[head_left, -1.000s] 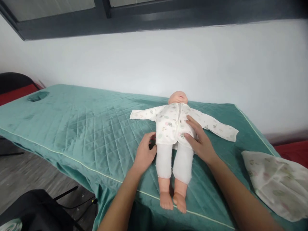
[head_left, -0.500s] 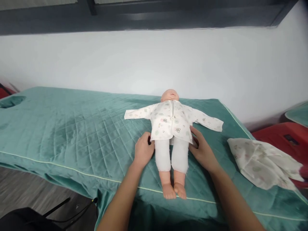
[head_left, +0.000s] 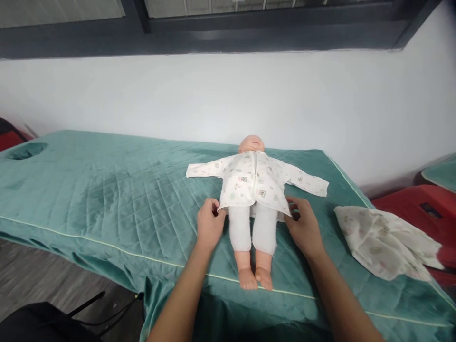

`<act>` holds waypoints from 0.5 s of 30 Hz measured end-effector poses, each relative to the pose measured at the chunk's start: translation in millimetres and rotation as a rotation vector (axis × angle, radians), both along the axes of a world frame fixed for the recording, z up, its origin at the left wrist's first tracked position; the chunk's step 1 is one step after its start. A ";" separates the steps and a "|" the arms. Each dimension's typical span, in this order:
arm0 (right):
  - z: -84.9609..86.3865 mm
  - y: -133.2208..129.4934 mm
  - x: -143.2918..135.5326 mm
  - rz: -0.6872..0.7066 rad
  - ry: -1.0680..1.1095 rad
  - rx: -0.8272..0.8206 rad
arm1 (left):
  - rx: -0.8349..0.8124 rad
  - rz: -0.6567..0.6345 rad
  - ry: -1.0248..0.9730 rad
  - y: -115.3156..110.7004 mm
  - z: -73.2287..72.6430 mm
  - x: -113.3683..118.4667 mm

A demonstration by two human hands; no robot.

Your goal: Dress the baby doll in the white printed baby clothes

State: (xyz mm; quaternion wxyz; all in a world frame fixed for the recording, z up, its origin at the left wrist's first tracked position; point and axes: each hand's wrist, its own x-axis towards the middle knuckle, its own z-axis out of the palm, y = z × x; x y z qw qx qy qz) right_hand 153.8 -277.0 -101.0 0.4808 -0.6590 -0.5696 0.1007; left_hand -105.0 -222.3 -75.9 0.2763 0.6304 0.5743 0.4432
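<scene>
A thin white printed cotton jacket covers the smooth plastic doll, centre frame; left hand and right hand, apart, pinch its lower corners.

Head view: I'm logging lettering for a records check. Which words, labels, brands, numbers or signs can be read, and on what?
No text can be read.
Jacket on the doll: small prints, too small to read any lettering.
Patterned cloth: prints too blurred.
Red object, far right: dark patch, too small to tell whether it is a label.
</scene>
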 end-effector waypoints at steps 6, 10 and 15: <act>2.6 -5.9 -1.5 -0.027 -0.031 0.013 | -0.017 -0.018 0.008 1.7 -1.9 0.5; 2.2 -7.8 -0.3 -0.010 0.040 0.023 | -0.010 -0.030 -0.018 2.5 -2.6 -0.2; 1.8 -10.8 6.9 0.158 0.494 0.036 | 0.052 -0.087 -0.241 2.2 -3.0 -4.7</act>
